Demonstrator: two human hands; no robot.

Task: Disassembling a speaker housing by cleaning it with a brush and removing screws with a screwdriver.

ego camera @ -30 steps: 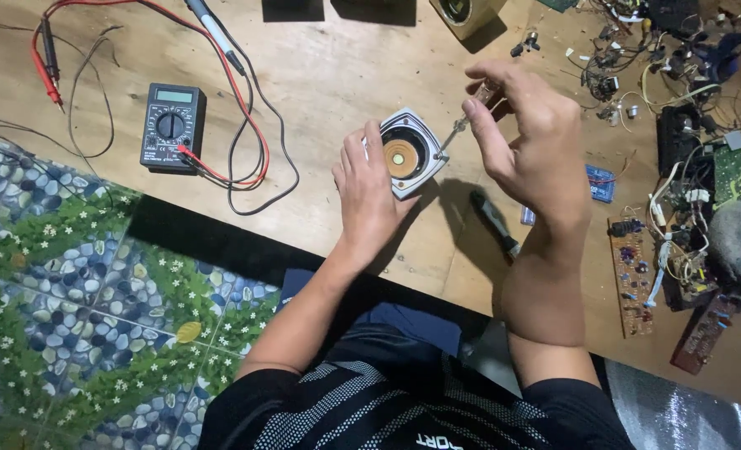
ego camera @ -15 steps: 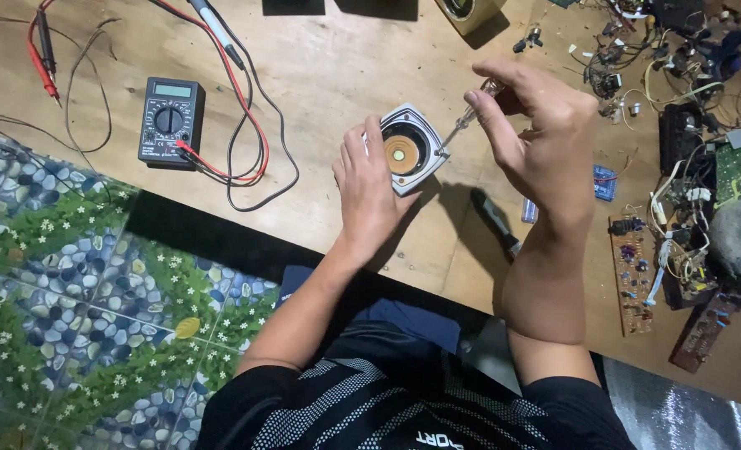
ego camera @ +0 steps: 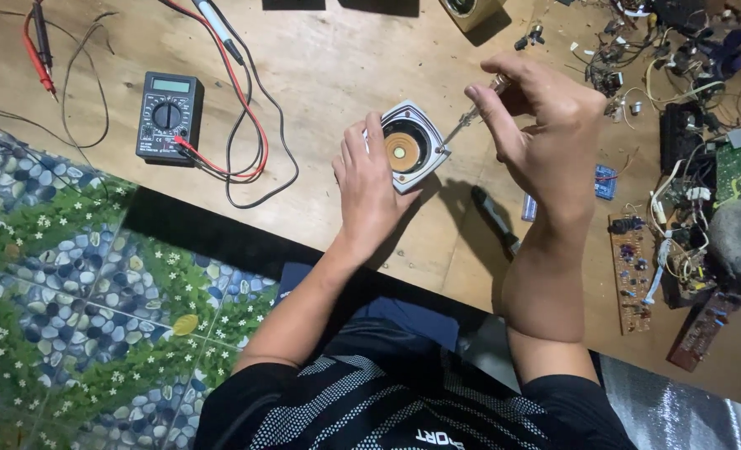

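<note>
My left hand [ego camera: 370, 196] lies flat on the wooden tabletop [ego camera: 329, 67], its fingers [ego camera: 376, 133] curled against the near-left side of the small square speaker [ego camera: 410, 146], pinning the pale frame so the tan cone faces up at me. My right hand [ego camera: 545, 137] hangs above and to the right of it, at about three o'clock from the speaker, with the thumb and first fingers pinched shut around the handle of a thin screwdriver [ego camera: 464, 123]. The tool's long axis runs on a slant from two o'clock down to eight o'clock, and its tip meets the right corner of the speaker frame; whether it sits in a screw there I cannot tell. So the speaker lies at about eight o'clock from my right fingertips, and the left hand is the nearer one, already touching it. Farther off at nine o'clock sits the black multimeter [ego camera: 169, 117] with its red and black leads [ego camera: 237, 125], and at three o'clock a scatter of circuit boards [ego camera: 630, 267] and wire scraps.
</note>
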